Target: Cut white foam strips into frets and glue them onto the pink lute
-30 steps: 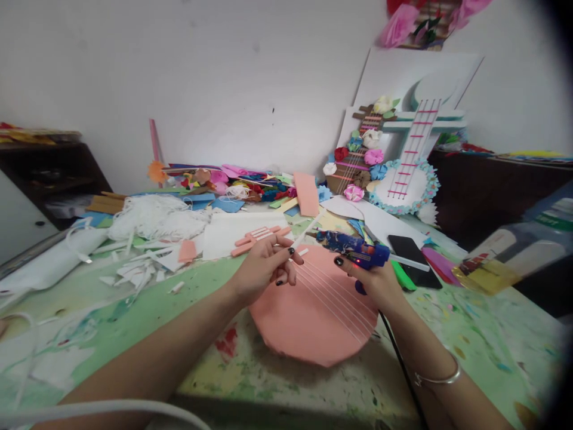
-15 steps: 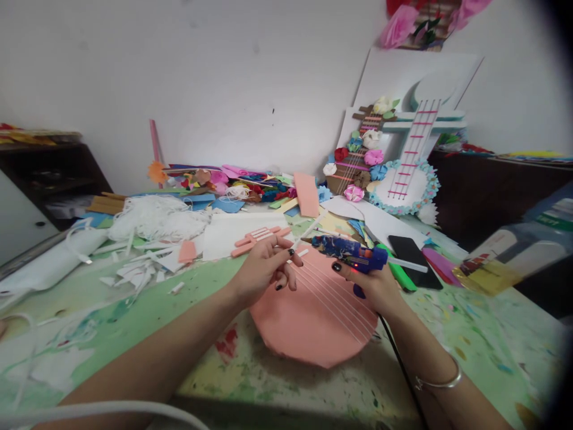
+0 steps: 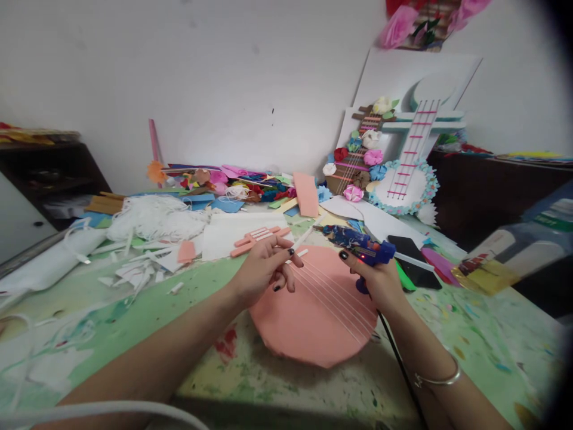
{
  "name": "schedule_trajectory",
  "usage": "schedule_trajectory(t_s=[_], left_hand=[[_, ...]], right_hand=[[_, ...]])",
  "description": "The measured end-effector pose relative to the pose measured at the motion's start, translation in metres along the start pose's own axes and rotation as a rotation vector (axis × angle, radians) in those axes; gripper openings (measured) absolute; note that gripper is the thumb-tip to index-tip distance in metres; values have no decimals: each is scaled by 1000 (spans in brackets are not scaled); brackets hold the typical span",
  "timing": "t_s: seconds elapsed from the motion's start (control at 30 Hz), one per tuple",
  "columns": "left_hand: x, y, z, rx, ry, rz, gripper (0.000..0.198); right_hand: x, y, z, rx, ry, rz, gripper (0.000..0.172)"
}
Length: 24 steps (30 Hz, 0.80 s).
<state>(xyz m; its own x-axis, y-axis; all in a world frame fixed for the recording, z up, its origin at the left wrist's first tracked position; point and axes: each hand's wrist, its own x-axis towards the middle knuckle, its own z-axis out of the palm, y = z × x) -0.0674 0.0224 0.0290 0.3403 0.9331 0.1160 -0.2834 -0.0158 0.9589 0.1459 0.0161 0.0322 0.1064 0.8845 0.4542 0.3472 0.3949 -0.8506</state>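
My right hand point(image 3: 373, 278) grips a blue hot glue gun point(image 3: 353, 242) with a small red light lit. A white glue stick point(image 3: 418, 261) sticks out of its back, and its nozzle points left toward the strip, a little apart from it. My left hand point(image 3: 273, 266) pinches a thin white paper strip point(image 3: 308, 233), which slants up and right from the fingers. Below both hands lies a pink paper instrument body point(image 3: 313, 322) with several white strings along it. Its pink headstock point(image 3: 255, 239) shows beyond my left hand, which hides part of the neck.
A white string heap point(image 3: 152, 218) and paper scraps point(image 3: 134, 275) lie left. Farther right are a black phone point(image 3: 414, 263) and a plastic bottle point(image 3: 514, 251) with yellow liquid. Decorated paper instruments point(image 3: 407, 179) lean at the back. A black cord point(image 3: 396, 352) runs down from the glue gun.
My right hand has drawn the glue gun slightly right, so its nozzle is farther from the white strip. My left hand is almost unmoved, still pinching the strip.
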Motion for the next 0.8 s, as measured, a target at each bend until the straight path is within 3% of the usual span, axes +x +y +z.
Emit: schedule_trajectory(t_s=[0.3,0.47,0.8], left_hand=[[3,-4,-4,25,74,-5,33],[3,-3,-3,58,87,5,30],[0,-3,-3,98,50,21,29]], right_hand=[[-1,1,0,20,-65,-19,27],[-2,-2,0,23,-193,-27,35],[-2,-1,1,61,-283,-64,31]])
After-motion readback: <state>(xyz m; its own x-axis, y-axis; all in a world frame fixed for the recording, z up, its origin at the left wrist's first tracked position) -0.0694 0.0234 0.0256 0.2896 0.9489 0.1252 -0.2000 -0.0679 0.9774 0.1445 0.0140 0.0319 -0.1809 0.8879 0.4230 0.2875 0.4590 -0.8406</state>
